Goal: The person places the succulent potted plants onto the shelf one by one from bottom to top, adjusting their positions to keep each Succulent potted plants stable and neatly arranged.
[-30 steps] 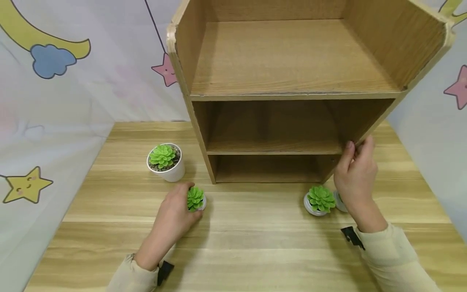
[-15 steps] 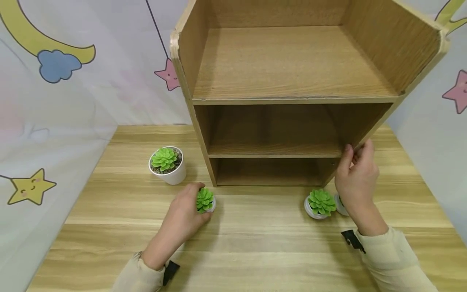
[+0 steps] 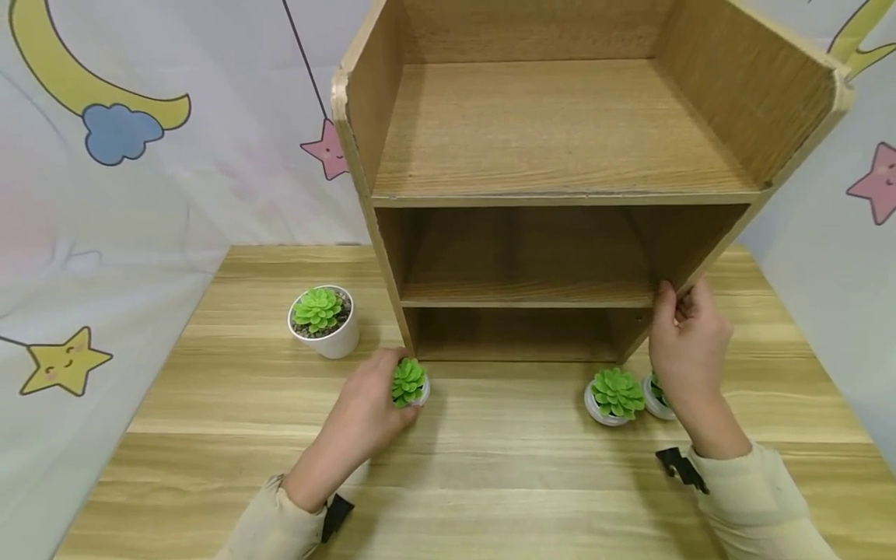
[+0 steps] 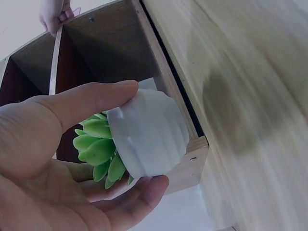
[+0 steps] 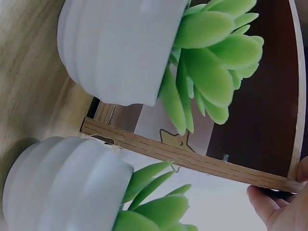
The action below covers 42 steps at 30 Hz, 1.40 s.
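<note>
My left hand [image 3: 367, 400] grips a small potted succulent [image 3: 408, 383] by its ridged white pot [image 4: 149, 132], thumb on one side and fingers on the other. In the left wrist view the pot hangs clear of the table, its shadow apart from it. It is in front of the lower left corner of a wooden shelf unit [image 3: 567, 128]. With thumb and curled fingers, my right hand [image 3: 691, 342] holds the front edge of the unit's right side panel. Just below that hand stand two potted succulents, one left [image 3: 617, 393] and one partly hidden by the hand [image 3: 656, 397].
A larger white pot with a green succulent [image 3: 325, 323] stands left of the unit. The unit has an open top and two compartments below, on a wood-grain table [image 3: 490, 482]. A cloth backdrop [image 3: 231, 155] with stars and a moon surrounds the table.
My left hand has carried the small potted succulent to the right, toward the unit's lower left corner. The right hand keeps its hold on the side panel. The head view has shifted slightly.
</note>
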### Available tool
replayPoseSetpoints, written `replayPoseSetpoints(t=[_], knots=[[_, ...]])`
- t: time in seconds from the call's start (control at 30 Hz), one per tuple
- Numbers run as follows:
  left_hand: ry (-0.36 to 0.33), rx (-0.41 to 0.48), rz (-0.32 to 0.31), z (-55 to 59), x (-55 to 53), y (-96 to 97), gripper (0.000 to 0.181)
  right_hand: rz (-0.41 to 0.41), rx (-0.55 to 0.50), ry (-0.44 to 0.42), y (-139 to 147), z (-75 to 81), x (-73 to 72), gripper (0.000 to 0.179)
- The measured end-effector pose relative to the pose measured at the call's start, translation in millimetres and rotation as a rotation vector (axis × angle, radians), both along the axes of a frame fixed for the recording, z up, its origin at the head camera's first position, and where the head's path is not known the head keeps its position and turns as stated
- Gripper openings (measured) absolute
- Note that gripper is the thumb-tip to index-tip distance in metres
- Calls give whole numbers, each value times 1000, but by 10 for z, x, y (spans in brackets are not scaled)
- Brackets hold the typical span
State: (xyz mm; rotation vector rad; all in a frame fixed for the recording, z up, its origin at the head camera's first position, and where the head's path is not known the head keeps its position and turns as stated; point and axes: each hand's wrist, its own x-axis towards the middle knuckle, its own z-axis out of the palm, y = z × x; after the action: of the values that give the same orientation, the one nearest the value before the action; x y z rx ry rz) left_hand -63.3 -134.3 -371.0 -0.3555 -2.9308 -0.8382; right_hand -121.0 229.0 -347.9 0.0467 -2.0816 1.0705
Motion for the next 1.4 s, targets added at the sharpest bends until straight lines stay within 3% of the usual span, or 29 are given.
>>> replayPoseSetpoints(t=[0.3, 0.53, 0.77, 1.4], knots=[[15, -13, -52, 23, -20, 85, 67, -6, -6, -9, -7, 0, 17, 25], [74, -5, -111, 34, -91, 179, 68, -16, 2, 3, -7, 10, 6, 25], [72, -3, -148, 38, -136, 253, 69, -16, 3, 10, -7, 1, 6, 25], [79, 13, -180, 103, -214, 400, 67, -28, 27, -9, 8, -12, 9, 25]])
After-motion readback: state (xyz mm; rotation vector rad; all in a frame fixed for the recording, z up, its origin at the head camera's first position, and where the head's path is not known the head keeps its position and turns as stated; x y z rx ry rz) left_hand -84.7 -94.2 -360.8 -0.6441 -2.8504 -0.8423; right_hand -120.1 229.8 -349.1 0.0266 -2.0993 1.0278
